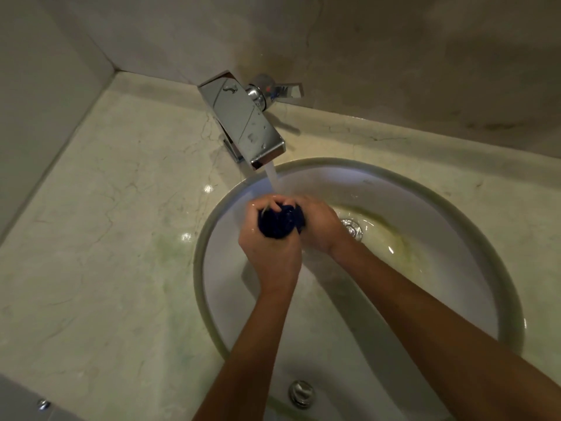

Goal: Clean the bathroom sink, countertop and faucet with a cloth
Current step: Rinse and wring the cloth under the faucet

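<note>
Pale marble countertop [115, 226] w/ thin dark veins and a faint green stain goes round a white round sink [449, 268], and plain light walls meet in the corner at the back left. Shiny square faucet [243, 120] sits at the back of the sink, spotted w/ water drops, its handle [283, 91] sticking out to the right. Water stream [273, 179] runs down from the spout onto the hands. Left hand [268, 250] & right hand [318, 226] are both over the bowl, pressed close together, fingers curled tight round a dark blue cloth [280, 221]. Cloth is bunched up in a ball btwn the 2 hands, right under the water. Both bare forearms reach in from the bottom of the view. Metal drain [352, 229] shows just beside the right hand, w/ yellowish stain on the bowl near it. Small round metal cap [300, 391] sits on the near wall of the sink, btwn the arms. Tiny metal knob [43, 404] shows at the bottom left edge.
</note>
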A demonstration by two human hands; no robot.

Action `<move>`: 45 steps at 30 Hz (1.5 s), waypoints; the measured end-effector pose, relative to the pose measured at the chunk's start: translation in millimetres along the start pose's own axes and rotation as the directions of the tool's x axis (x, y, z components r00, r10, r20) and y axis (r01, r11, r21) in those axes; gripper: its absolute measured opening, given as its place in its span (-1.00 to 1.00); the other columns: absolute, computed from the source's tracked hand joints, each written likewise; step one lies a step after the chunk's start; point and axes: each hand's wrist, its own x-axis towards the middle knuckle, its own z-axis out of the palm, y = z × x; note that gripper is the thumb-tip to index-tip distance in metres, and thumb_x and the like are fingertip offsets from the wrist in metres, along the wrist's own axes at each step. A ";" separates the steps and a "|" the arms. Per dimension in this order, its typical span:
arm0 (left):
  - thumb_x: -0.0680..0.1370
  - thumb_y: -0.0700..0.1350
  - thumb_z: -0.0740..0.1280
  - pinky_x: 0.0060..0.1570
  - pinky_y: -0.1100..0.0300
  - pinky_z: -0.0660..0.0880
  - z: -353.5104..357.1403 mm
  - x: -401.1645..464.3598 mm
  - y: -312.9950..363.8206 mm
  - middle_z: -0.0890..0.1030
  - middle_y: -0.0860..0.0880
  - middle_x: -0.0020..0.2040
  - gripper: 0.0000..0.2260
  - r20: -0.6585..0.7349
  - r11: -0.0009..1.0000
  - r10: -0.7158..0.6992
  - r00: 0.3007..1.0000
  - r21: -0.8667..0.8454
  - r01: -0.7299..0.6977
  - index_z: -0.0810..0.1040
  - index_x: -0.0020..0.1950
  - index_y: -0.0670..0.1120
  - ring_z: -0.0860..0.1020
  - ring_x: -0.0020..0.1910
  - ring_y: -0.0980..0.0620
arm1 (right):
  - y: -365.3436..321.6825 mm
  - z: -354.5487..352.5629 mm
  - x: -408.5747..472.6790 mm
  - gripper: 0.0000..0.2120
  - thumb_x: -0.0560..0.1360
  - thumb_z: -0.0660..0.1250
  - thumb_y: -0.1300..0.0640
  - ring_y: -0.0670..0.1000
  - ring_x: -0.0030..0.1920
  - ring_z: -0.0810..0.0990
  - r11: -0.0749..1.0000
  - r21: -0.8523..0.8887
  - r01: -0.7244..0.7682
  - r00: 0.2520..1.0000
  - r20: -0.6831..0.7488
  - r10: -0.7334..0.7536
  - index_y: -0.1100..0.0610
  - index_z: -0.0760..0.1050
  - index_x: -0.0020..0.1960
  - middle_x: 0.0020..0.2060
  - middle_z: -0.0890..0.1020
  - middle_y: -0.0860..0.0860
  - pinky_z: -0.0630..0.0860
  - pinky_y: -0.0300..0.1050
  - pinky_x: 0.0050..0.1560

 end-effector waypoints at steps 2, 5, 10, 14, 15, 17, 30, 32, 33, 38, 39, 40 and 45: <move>0.38 -0.42 0.43 0.00 0.36 0.53 0.2 4.4 -0.8 0.61 0.16 -0.09 -0.62 -0.042 1.000 -0.016 0.999 0.015 0.016 0.49 -0.08 0.06 0.60 -0.05 0.20 | -4.1 -14.4 -10.5 -0.33 0.36 0.58 0.04 0.11 0.24 0.54 0.998 0.009 -0.056 0.992 0.110 0.055 0.09 0.42 0.41 0.26 0.56 0.11 0.52 0.01 0.24; 0.42 -0.46 0.43 -0.06 0.41 0.51 3.5 9.9 5.1 0.61 0.16 -0.16 -0.58 -0.079 0.996 -0.085 0.993 -0.013 0.084 0.49 -0.11 0.09 0.61 -0.12 0.23 | -7.2 -35.8 -25.2 -0.55 0.43 0.50 0.20 0.02 0.07 0.65 0.997 -0.010 -0.083 0.995 0.059 0.083 0.07 0.58 0.31 0.13 0.69 0.04 0.58 -0.02 0.15; 0.39 -0.39 0.40 -0.14 0.04 0.62 7.3 19.3 4.1 0.64 0.04 -0.19 -0.68 -0.057 0.980 -0.178 0.982 -0.105 0.171 0.51 -0.11 0.04 0.64 -0.18 0.02 | -48.7 -80.1 -43.8 -0.92 0.56 0.42 0.17 -0.14 -0.48 0.53 0.853 0.519 0.058 0.931 -0.337 0.142 0.09 0.71 -0.03 -0.38 0.69 0.02 0.48 -0.22 -0.36; 0.41 -0.33 0.41 -0.19 -0.05 0.64 5.8 18.1 4.4 0.64 -0.04 -0.21 -0.69 -0.032 0.980 -0.163 0.986 -0.120 0.158 0.52 -0.11 0.09 0.65 -0.20 -0.05 | -83.3 -107.9 -24.8 -0.70 0.56 0.36 0.21 -0.17 -0.49 0.51 0.733 0.666 0.140 0.894 -0.404 0.196 0.05 0.58 0.28 -0.38 0.66 0.07 0.50 -0.18 -0.23; 0.42 -0.27 0.43 -0.20 -0.13 0.64 5.2 17.7 3.6 0.64 -0.08 -0.18 -0.70 -0.037 0.978 -0.175 0.984 -0.119 0.170 0.52 -0.11 0.15 0.65 -0.18 -0.12 | -87.5 -110.7 -18.8 -0.61 0.55 0.35 0.20 -0.21 -0.45 0.54 0.739 0.661 0.134 0.897 -0.398 0.193 0.02 0.51 0.37 -0.35 0.68 0.08 0.54 -0.16 -0.11; 0.43 -0.19 0.46 -0.21 -0.23 0.63 4.6 17.6 2.0 0.64 -0.08 -0.15 -0.73 -0.046 0.977 -0.186 0.981 -0.113 0.180 0.52 -0.12 0.19 0.65 -0.15 -0.19 | -93.6 -112.9 -9.0 -0.49 0.54 0.35 0.17 -0.23 -0.38 0.56 0.748 0.653 0.118 0.904 -0.382 0.191 -0.01 0.42 0.47 -0.30 0.71 0.05 0.57 -0.09 0.03; 0.47 -0.40 0.46 -0.26 0.18 0.60 -14.5 28.1 31.6 0.66 -0.04 -0.17 -0.71 0.345 0.828 -0.363 0.865 -0.306 0.470 0.43 -0.18 -0.08 0.66 -0.13 -0.04 | -49.4 -94.2 -20.1 -0.78 0.63 0.31 0.19 -0.06 -0.17 0.67 0.676 0.725 0.130 0.928 -0.330 0.176 0.11 0.61 0.25 -0.14 0.73 0.00 0.58 -0.17 -0.01; 0.45 -0.35 0.43 -0.20 0.11 0.61 -15.1 34.1 37.0 0.63 -0.07 -0.17 -0.75 0.498 0.703 -0.365 0.786 -0.407 0.584 0.41 -0.17 -0.08 0.64 -0.13 -0.07 | -21.8 -87.5 -29.4 -0.74 0.66 0.26 0.01 -0.01 0.01 0.71 0.742 0.669 -0.054 0.984 -0.091 0.153 0.10 0.66 0.19 -0.02 0.75 0.00 0.56 0.05 0.26; 0.45 -0.32 0.41 -0.15 0.09 0.60 -14.0 36.7 38.9 0.62 -0.07 -0.17 -0.78 0.562 0.640 -0.353 0.748 -0.438 0.631 0.42 -0.16 -0.08 0.63 -0.14 -0.05 | -10.9 -81.0 -37.0 -0.69 0.68 0.21 -0.07 0.01 0.04 0.70 0.794 0.597 -0.114 0.993 0.047 0.108 0.06 0.67 0.15 0.00 0.74 -0.01 0.52 0.14 0.32; 0.53 -0.26 0.36 -0.06 0.05 0.63 4.8 34.9 45.9 0.66 -0.09 0.07 -0.64 0.728 0.378 -0.388 0.566 -0.434 0.818 0.53 0.32 -0.09 0.69 -0.03 -0.02 | 8.4 -55.5 -81.7 -0.37 0.56 0.02 -0.38 0.17 0.01 0.72 0.252 0.853 -0.457 0.837 0.508 -0.202 -0.01 0.71 0.13 0.04 0.73 0.15 0.62 0.11 0.07; 0.53 -0.24 0.37 -0.06 0.09 0.64 8.6 34.1 46.1 0.67 -0.09 0.13 -0.59 0.732 0.357 -0.417 0.539 -0.414 0.838 0.53 0.38 -0.11 0.70 0.00 -0.01 | 12.5 -48.3 -88.4 -0.24 0.46 0.09 -0.47 0.19 0.09 0.70 0.145 0.856 -0.496 0.782 0.513 -0.354 0.07 0.65 0.26 0.13 0.70 0.18 0.62 0.12 0.12; 0.52 -0.21 0.35 -0.06 0.12 0.64 11.3 33.9 45.4 0.66 -0.10 0.18 -0.61 0.743 0.336 -0.432 0.512 -0.394 0.855 0.55 0.36 -0.13 0.70 0.04 0.00 | 15.7 -42.0 -94.1 -0.12 0.39 0.17 -0.52 0.21 0.17 0.67 0.088 0.852 -0.516 0.731 0.491 -0.474 0.16 0.54 0.38 0.21 0.66 0.19 0.58 0.14 0.21; 0.58 -0.08 0.30 0.16 -0.03 0.56 17.3 29.2 22.8 0.68 -0.11 0.09 -0.91 0.850 0.182 -0.378 0.367 -0.320 0.930 0.53 -0.03 -0.09 0.68 0.10 -0.10 | 20.6 -30.0 -126.6 -0.47 0.55 0.41 0.03 0.10 0.06 0.69 -0.193 0.811 -0.552 0.723 0.351 -0.595 0.18 0.28 0.39 0.10 0.64 0.11 0.61 0.00 0.13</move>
